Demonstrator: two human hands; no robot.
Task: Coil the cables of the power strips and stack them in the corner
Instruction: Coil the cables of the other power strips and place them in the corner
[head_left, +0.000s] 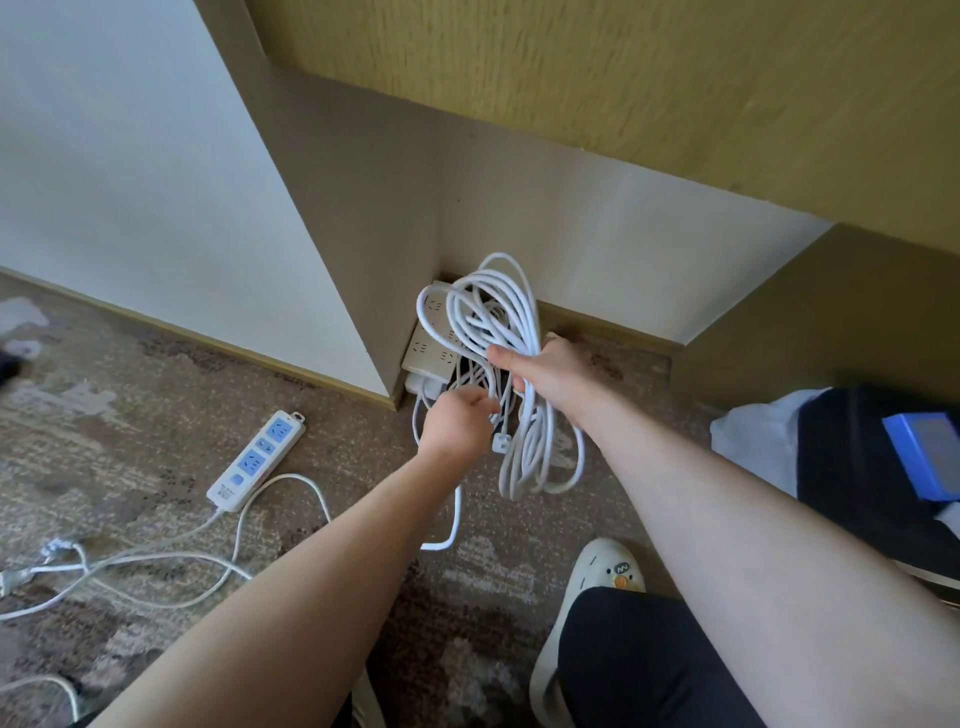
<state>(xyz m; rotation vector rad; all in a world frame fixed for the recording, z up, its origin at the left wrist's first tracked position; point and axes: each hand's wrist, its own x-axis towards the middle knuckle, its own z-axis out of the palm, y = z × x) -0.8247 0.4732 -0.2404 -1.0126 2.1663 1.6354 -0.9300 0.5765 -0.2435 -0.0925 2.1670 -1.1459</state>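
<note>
My right hand (545, 371) grips a large coil of white cable (511, 322) in the air above the corner. The coil's loops hang down below the hand. My left hand (457, 423) pinches strands of the same cable just left of it, near a dangling white plug (501, 442). Behind the coil, white power strips (431, 353) lie stacked on the carpet in the corner, partly hidden by the cable. A white power strip with blue sockets (257, 460) lies on the carpet to the left, its cable (171, 564) spread loose.
Patterned brown carpet (156, 405) covers the floor. White walls with a baseboard meet at the corner. A dark bag with a blue box (922, 454) sits at the right. My slippered foot (602, 577) is at bottom centre.
</note>
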